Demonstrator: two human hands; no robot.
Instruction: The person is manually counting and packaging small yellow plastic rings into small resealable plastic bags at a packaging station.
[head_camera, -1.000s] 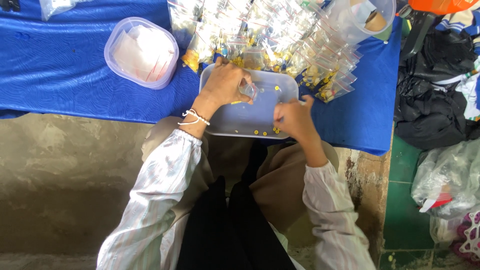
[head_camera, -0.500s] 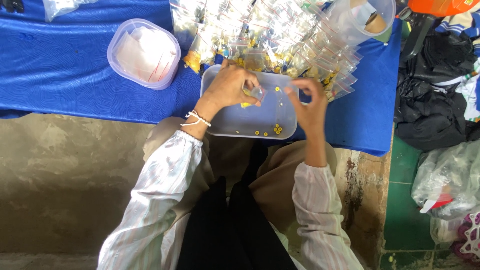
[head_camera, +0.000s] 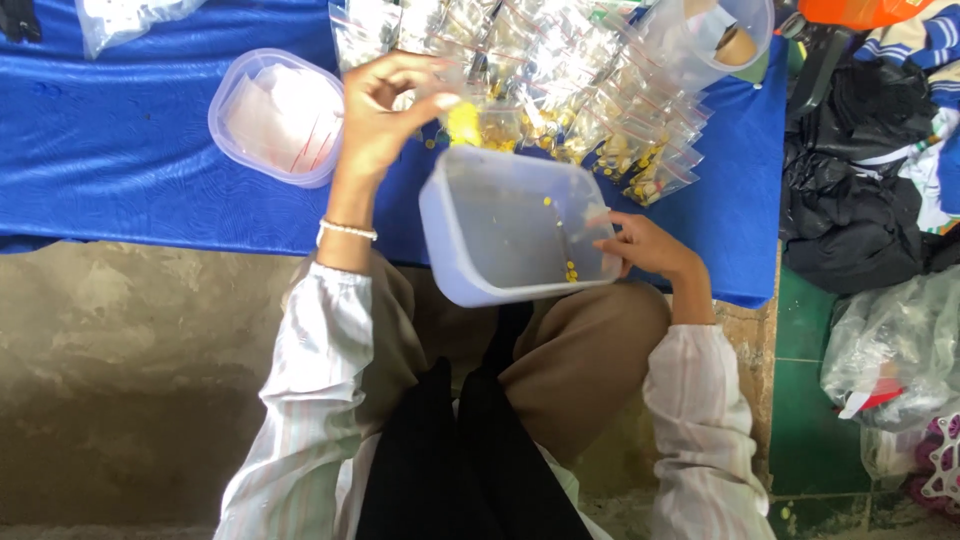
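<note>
My right hand grips the right wall of a translucent rectangular tub, which is tilted up off the blue cloth. A few small yellow beads lie at its lower right corner. My left hand is raised over the table and pinches a small clear zip bag with yellow beads inside, just above the tub's far rim. A white bead bracelet circles my left wrist.
Several filled clear zip bags are heaped at the back of the cloth. A round clear tub holding empty bags stands left, a clear jar back right. Dark clothes and plastic bags lie at right.
The tub, flat on the cloth before, is now lifted and tipped by my right hand. My left hand has left the tub and risen with a small bag.
</note>
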